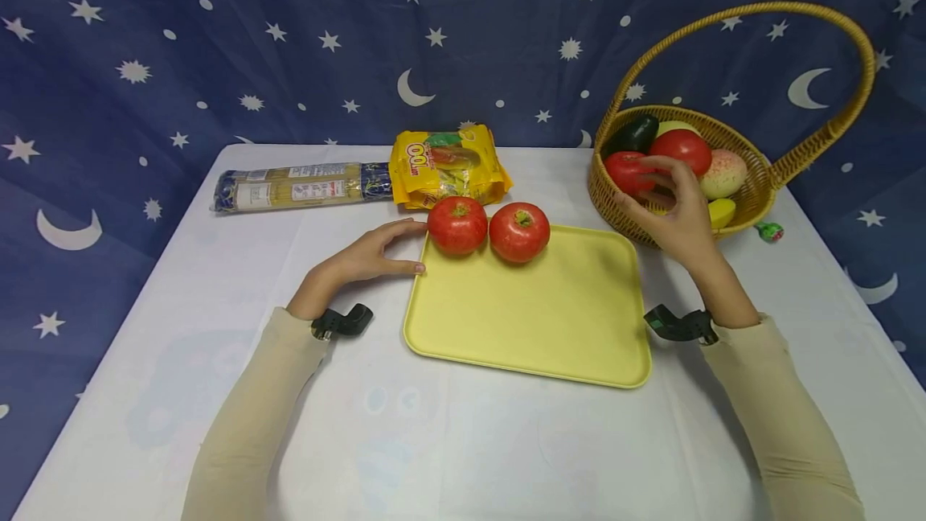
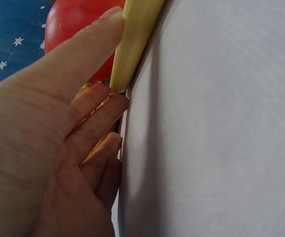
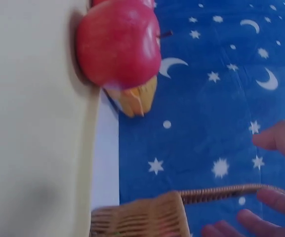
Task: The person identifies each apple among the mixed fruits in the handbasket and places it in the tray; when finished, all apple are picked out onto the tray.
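Two red apples, one on the left [image 1: 457, 227] and one on the right [image 1: 519, 232], sit side by side at the back left of a yellow tray [image 1: 535, 320]. My left hand [image 1: 365, 254] is at the tray's left edge; its thumb [image 2: 90, 44] touches the rim, while the other fingers extend beside the corner near the left apple. Over a wicker basket [image 1: 602, 201], my right hand [image 1: 680, 219] hovers with thumb and fingers spread around a red fruit [image 1: 624, 170]. In the right wrist view, those fingers [image 3: 278, 136] are apart with nothing between them.
The basket also holds a dark green vegetable [image 1: 635, 135], another red fruit [image 1: 683, 149], a peach [image 1: 723, 174] and a yellow fruit [image 1: 721, 213]. Its tall handle [image 1: 788, 8] arches above. Behind the tray lie a yellow packet [image 1: 448, 167] and a spaghetti pack [image 1: 304, 186].
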Demonstrator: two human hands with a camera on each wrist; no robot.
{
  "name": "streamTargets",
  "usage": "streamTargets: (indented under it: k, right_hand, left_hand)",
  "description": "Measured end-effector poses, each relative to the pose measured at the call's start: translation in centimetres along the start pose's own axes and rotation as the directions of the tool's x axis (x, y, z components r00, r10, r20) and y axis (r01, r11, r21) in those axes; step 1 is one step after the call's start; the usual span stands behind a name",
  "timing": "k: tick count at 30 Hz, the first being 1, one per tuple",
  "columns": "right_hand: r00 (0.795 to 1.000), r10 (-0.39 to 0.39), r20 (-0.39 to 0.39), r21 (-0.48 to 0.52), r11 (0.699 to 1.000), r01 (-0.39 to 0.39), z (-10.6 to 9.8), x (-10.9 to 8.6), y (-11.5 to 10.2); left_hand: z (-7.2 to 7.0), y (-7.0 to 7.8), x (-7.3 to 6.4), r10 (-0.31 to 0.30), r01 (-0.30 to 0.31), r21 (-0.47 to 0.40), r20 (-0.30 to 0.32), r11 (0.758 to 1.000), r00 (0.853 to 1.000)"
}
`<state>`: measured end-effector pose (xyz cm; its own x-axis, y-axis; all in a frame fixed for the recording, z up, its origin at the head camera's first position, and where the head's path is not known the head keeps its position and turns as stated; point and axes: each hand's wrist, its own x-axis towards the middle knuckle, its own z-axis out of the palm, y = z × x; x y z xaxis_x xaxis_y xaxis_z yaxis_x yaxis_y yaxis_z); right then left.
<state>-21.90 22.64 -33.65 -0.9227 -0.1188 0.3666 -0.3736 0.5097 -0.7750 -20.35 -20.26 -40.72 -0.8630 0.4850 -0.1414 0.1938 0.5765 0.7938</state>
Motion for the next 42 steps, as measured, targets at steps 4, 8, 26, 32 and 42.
streamTargets:
  k: [4, 8, 26, 32, 42]
  right_hand:
    - [0.999, 0.029, -0.038, 0.018, 0.999, -0.028, -0.6, 0.4, 0.7]
    - [0.994, 0.064, -0.084, 0.055, 0.997, -0.059, -1.3, 0.6, 1.0]
    - [0.944, 0.211, -0.253, -0.001, 0.976, -0.219, -3.8, 1.9, 3.4]
    - [0.943, 0.213, -0.257, 0.037, 0.977, -0.211, -4.3, 2.6, 4.1]
    - [0.954, 0.193, -0.231, 0.024, 0.981, -0.193, -5.2, 3.9, 5.6]
  left_hand:
    - [0.0, -0.1, 0.0, -0.001, 0.001, -0.002, 0.0, 1.0, 1.0]
    - [0.0, -0.1, 0.1, -0.006, 0.006, -0.003, 0.001, 1.0, 1.0]
    - [0.1, -0.2, 0.1, -0.012, 0.012, -0.018, 0.001, 1.0, 1.0]
    - [0.1, -0.2, 0.1, -0.015, 0.015, -0.015, 0.0, 1.0, 1.0]
    - [0.1, -0.1, 0.1, -0.011, 0.011, -0.012, -0.006, 1.0, 1.0]
